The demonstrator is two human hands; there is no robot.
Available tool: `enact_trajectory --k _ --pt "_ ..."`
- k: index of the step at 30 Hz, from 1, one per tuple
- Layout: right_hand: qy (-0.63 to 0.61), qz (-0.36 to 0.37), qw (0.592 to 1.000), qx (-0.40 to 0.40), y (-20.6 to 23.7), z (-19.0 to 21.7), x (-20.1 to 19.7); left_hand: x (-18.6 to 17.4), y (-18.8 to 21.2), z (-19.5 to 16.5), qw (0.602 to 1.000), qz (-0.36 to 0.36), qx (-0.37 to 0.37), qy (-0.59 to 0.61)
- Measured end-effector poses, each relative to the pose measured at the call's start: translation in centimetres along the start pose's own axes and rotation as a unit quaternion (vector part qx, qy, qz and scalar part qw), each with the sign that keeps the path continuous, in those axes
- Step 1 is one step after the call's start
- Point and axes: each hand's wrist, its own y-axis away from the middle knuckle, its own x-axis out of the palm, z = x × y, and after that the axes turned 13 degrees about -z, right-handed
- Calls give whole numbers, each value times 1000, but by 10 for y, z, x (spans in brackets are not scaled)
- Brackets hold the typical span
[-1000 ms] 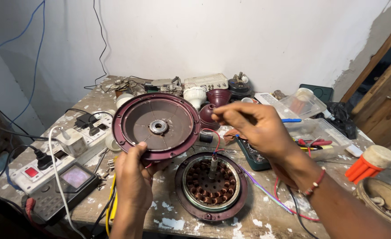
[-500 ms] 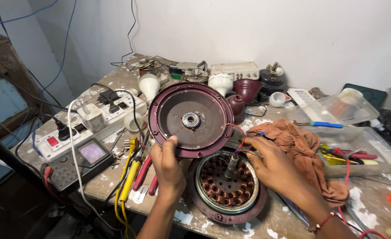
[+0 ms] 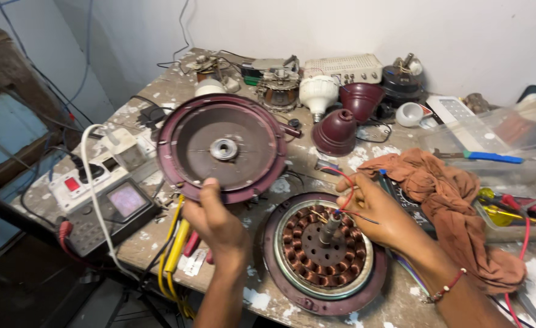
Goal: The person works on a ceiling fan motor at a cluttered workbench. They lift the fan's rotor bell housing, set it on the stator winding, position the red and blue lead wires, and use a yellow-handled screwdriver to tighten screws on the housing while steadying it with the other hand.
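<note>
Copper coils sit inside the round maroon metal motor housing [image 3: 324,254]; our right hand [image 3: 382,212] pinches its red wires [image 3: 346,194], left hand [image 3: 216,220] grips the maroon round cover [image 3: 222,149].

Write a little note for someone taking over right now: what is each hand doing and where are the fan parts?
Left hand: grip shut on the rim of the round maroon cover, held up tilted above the bench.
Right hand: fingertips pinched on the thin wires beside the shaft.
The motor base lies flat on the bench, copper windings facing up, between the two hands.
An orange cloth lies just right of the right hand; a meter sits left of the left hand.
Done: cover is off the base.
Left: cover is not back on; wires are loose in the fingers.
</note>
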Motion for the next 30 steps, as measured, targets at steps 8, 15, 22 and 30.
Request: enact_trajectory --k 8,15,22,30 --pt "199 -105 973 -57 17 21 4 -4 -7 10 997 -72 -3 29" --pt "207 -151 966 -42 26 32 4 -5 -4 10 998 -16 3 58" --pt "209 -144 966 -46 19 28 -14 -6 4 1 996 52 65 -11" --pt "27 -125 981 -148 31 51 -24 -10 7 3 985 117 113 -65"
